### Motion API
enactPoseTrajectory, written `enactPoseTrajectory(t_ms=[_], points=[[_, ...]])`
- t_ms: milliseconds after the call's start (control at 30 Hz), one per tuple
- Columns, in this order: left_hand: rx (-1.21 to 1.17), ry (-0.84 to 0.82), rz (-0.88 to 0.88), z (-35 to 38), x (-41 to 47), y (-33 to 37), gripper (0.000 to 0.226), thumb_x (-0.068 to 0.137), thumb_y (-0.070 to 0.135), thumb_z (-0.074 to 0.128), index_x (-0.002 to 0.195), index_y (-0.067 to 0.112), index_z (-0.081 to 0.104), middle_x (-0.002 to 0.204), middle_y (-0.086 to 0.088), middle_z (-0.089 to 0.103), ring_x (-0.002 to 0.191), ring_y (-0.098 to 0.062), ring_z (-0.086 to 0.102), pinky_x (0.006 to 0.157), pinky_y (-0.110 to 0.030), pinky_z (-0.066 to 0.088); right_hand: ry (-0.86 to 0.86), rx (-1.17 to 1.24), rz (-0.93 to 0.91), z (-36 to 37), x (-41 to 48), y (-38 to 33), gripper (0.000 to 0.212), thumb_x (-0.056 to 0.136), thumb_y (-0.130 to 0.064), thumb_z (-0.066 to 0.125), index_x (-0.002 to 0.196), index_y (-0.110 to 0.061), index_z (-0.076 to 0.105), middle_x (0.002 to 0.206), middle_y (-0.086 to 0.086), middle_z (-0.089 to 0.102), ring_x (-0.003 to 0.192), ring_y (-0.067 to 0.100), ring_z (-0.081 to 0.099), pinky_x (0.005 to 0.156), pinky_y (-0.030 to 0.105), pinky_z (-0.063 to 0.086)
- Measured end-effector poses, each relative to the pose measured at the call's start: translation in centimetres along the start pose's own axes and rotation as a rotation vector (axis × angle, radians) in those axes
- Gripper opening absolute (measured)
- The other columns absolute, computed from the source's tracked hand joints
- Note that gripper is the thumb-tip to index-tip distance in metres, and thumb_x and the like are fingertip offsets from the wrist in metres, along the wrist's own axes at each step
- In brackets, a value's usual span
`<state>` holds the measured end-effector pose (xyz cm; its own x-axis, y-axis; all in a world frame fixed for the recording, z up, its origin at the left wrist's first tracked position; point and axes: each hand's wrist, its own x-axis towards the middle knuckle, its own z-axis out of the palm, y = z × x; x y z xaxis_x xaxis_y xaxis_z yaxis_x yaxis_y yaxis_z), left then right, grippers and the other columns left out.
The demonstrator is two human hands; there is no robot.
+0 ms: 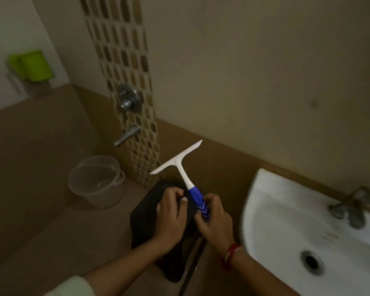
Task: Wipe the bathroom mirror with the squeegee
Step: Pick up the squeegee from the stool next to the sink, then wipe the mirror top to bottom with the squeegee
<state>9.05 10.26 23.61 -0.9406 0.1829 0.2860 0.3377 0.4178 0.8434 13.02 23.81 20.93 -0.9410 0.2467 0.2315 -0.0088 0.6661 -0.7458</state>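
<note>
Right hand point(215, 221) grips the blue handle of one white T-shaped plastic squeegee point(181, 165). Left hand point(171, 212) clutches one black cloth point(145, 221). One white ceramic basin point(286, 221) sits alongside.

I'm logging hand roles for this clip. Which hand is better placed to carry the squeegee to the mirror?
Right. The right hand already grips the squeegee by its blue handle, blade up. The left hand is clutching the black cloth.
</note>
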Motion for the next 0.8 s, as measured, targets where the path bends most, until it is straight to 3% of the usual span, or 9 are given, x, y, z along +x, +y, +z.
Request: enactPoseTrajectory(t_ms=[100, 233, 300, 400, 500, 567, 700, 800], points=[[-0.026, -0.022, 0.184, -0.2, -0.8, 5.9, 0.005, 0.088, 0.041, 0.038, 0.093, 0.041, 0.040, 0.091, 0.016, 0.051, 0.090, -0.001, 0.051, 0.084, -0.033, 0.041, 0.115, 0.022, -0.123, -5.6, -0.3, -2.4, 0.032, 0.079, -0.028, 0.062, 0.105, -0.029, 0.043, 0.093, -0.007, 0.058, 0.064, 0.007, 0.057, 0.056, 0.026, 0.054], [-0.004, 0.033, 0.409, -0.2, -1.2, 13.0, 0.020, 0.088, 0.033, 0.042, 0.097, 0.017, 0.048, 0.094, 0.005, 0.050, 0.087, -0.012, 0.050, 0.077, -0.042, 0.045, 0.276, 0.041, -0.330, -13.0, -0.9, -5.6, 0.032, 0.076, -0.028, 0.059, 0.102, -0.025, 0.041, 0.090, -0.013, 0.046, 0.059, -0.006, 0.048, 0.050, 0.002, 0.038], [0.011, 0.094, 0.486, 0.0, -1.1, 16.0, 0.027, 0.087, 0.031, 0.043, 0.097, 0.007, 0.051, 0.099, 0.001, 0.047, 0.092, -0.016, 0.047, 0.080, -0.045, 0.046, 0.339, 0.069, -0.427, -16.6, -1.3, -7.0, 0.032, 0.075, -0.024, 0.058, 0.102, -0.022, 0.041, 0.091, -0.017, 0.041, 0.063, -0.004, 0.048, 0.049, 0.003, 0.036], [-0.032, 0.092, 0.516, 0.3, -0.9, 20.4, 0.036, 0.087, 0.037, 0.041, 0.105, 0.007, 0.050, 0.108, 0.000, 0.047, 0.104, -0.019, 0.049, 0.094, -0.043, 0.041, 0.445, 0.134, -0.524, -21.9, -2.3, -8.7, 0.036, 0.076, -0.014, 0.059, 0.104, -0.026, 0.040, 0.091, -0.017, 0.040, 0.061, 0.010, 0.048, 0.046, 0.014, 0.041], [-0.045, 0.139, 0.641, 0.7, 0.3, 24.3, 0.032, 0.087, 0.035, 0.043, 0.107, 0.012, 0.049, 0.110, 0.005, 0.045, 0.106, -0.009, 0.043, 0.095, -0.030, 0.035, 0.565, 0.188, -0.601, -27.5, -3.1, -10.7, 0.046, 0.077, -0.008, 0.059, 0.111, -0.033, 0.038, 0.093, -0.004, 0.049, 0.056, 0.007, 0.051, 0.046, 0.011, 0.040], [-0.028, 0.176, 0.695, 0.8, 1.5, 27.0, 0.030, 0.086, 0.035, 0.042, 0.106, 0.014, 0.049, 0.110, 0.007, 0.044, 0.106, -0.005, 0.039, 0.096, -0.035, 0.032, 0.649, 0.213, -0.663, -31.6, -3.7, -12.3, 0.044, 0.079, -0.007, 0.057, 0.114, -0.026, 0.040, 0.099, 0.000, 0.051, 0.057, 0.001, 0.053, 0.047, 0.007, 0.038], [0.032, 0.262, 0.808, 0.5, 5.1, 31.3, 0.032, 0.085, 0.037, 0.042, 0.104, 0.014, 0.052, 0.111, 0.001, 0.051, 0.108, -0.018, 0.045, 0.093, -0.030, 0.026, 0.785, 0.154, -0.773, -39.8, -4.2, -15.5, 0.056, 0.080, 0.011, 0.058, 0.119, -0.022, 0.036, 0.112, -0.029, 0.049, 0.068, -0.002, 0.060, 0.047, 0.009, 0.045], [0.045, 0.321, 0.832, -0.1, 8.4, 34.4, 0.033, 0.083, 0.039, 0.042, 0.105, 0.016, 0.051, 0.114, -0.004, 0.052, 0.110, -0.021, 0.045, 0.093, -0.027, 0.023, 0.903, 0.055, -0.841, -45.1, -4.1, -18.5, 0.053, 0.083, 0.004, 0.055, 0.122, -0.022, 0.032, 0.112, -0.037, 0.047, 0.073, -0.004, 0.061, 0.051, 0.006, 0.047]])
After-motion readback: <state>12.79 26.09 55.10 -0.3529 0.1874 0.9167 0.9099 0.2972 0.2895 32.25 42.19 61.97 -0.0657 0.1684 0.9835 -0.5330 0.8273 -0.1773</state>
